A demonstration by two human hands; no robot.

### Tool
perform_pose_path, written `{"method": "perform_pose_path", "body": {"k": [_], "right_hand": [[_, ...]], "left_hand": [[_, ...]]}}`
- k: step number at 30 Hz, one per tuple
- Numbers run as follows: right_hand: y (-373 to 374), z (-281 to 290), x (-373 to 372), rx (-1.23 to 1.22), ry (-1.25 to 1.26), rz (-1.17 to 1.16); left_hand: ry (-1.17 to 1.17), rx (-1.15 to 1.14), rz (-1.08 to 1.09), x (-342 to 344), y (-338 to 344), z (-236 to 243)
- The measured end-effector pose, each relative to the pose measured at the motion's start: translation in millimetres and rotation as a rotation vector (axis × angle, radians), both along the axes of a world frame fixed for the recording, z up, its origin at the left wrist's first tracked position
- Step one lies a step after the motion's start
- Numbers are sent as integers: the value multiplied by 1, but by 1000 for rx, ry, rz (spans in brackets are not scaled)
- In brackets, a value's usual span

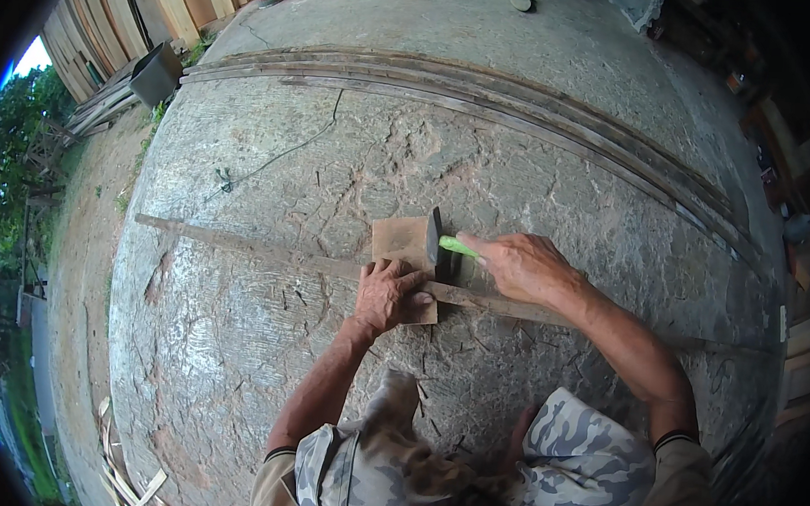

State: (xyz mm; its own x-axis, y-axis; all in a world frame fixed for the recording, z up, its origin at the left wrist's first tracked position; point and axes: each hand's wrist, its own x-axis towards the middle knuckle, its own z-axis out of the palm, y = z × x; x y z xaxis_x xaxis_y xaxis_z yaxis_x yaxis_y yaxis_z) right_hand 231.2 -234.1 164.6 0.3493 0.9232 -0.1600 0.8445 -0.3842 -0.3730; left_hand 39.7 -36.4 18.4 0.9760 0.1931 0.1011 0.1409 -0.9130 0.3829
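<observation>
My left hand (386, 296) presses down on a short brown board (400, 239), its fingers curled on it. A long narrow wooden strip (257, 248) crosses the board at my left hand, which hides much of the crossing. In my right hand (527, 265) is a green-handled tool (458, 246). Its dark, flat metal head (434, 234) stands crosswise to the handle, beside the board's right edge. Whether the head touches the board I cannot tell.
Several long wooden strips (489, 87) lie across the rough concrete floor (234, 326) ahead. A thin cord (291, 144) lies nearer. Planks (109, 12) lean at the far left, near a grey bin (156, 74). Wood offcuts (135, 492) lie at the lower left.
</observation>
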Motion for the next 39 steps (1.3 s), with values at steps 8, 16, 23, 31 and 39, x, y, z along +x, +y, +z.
{"method": "perform_pose_path", "body": {"k": [8, 16, 23, 31, 39], "right_hand": [[-77, -59, -37, 187, 465, -180], [-106, -88, -71, 595, 103, -32], [-110, -98, -67, 771, 40, 40], [-99, -76, -80, 442, 91, -57], [-75, -25, -42, 432, -14, 31]], "left_hand": [[-1, -46, 6, -1, -2, 3], [-53, 12, -32, 0, -11, -1], [-38, 23, -10, 2, -11, -8], [-26, 8, -10, 0, -13, -4], [-43, -15, -5, 4, -11, -4]]}}
